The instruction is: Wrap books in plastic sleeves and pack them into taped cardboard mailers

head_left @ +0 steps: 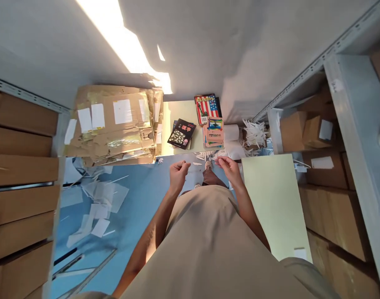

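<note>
My left hand is closed in a loose fist in front of my body, below the table's front edge; whatever lies inside its fingers is hidden. Level with it, my right hand has its fingertips drawn together in a pinch, and I cannot make out anything in them. Beyond both hands is a pale table. A black book lies on another book there. To its right sits a small stack of pink booklets, with a book showing a striped flag behind it.
Flattened cardboard boxes are piled on the table's left. Rolls of white wrap and shredded paper lie at right. A pale board stands beside my right arm. Boxed shelves flank both sides; plastic sheets litter the floor.
</note>
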### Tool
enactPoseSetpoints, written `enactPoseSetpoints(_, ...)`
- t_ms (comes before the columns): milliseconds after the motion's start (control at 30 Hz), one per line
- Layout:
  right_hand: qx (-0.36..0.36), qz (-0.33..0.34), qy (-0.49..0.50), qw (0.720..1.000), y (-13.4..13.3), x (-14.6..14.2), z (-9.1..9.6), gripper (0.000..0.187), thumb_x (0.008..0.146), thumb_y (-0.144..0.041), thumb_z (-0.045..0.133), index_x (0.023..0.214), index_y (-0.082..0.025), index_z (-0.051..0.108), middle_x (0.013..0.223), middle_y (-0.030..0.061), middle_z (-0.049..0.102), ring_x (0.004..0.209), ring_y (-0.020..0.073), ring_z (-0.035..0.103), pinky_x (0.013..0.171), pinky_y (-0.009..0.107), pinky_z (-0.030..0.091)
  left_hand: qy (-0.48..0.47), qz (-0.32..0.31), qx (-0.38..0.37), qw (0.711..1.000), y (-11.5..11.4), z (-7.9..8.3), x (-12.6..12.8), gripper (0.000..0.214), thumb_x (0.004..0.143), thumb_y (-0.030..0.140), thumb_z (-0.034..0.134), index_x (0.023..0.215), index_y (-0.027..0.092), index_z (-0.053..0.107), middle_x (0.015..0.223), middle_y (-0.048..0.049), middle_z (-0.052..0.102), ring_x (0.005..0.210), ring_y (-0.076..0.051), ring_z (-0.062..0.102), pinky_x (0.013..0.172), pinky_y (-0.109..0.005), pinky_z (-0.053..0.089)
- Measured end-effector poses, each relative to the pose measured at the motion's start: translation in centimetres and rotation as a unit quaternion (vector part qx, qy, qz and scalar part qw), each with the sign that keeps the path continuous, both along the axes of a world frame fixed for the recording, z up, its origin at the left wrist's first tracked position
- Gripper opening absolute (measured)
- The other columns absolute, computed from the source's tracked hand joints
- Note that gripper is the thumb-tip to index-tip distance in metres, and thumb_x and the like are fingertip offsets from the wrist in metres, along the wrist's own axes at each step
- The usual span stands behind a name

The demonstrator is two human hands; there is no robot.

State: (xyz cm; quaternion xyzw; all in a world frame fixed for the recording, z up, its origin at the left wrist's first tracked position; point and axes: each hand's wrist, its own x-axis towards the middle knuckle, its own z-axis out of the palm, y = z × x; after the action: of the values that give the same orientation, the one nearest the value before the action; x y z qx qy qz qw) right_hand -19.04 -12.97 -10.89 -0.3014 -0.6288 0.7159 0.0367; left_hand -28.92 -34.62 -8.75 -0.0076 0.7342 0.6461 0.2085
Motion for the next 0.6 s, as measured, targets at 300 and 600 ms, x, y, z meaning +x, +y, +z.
enactPoseSetpoints(300, -0.059, 0.144, 0.02, 0.988, 3.7, -14.0, -2.2, 0.05, 0.093, -0.065, 0.084, 0.117, -0.022, 0.083, 0.117, 0.0113, 0.087, 0.108, 0.0296, 0.084, 0.108, 0.05, 0.067, -0.027, 0.119, -0.042, 0.992, 2.9, -1.7, -8.8, 0.054, 0.085, 0.047, 0.069, 0.061, 0.027, 0.024, 0.055, 0.0062, 0.023, 0.053, -0.011, 0.019, 0.052, -0.029, 0.02)
enactPoseSetpoints(600, -0.059, 0.151, -0.088, 0.983, -1.2, -22.0, -10.7, 0.049, 0.083, -0.047, 0.095, 0.122, -0.022, 0.077, 0.126, 0.0128, 0.084, 0.118, 0.0306, 0.081, 0.107, 0.047, 0.067, -0.012, 0.043, -0.215, 0.976, 1.7, -9.9, -16.9, 0.025, 0.092, 0.043, 0.069, 0.105, 0.021, 0.07, 0.108, -0.0123, 0.079, 0.106, -0.03, 0.074, 0.1, -0.042, 0.058)
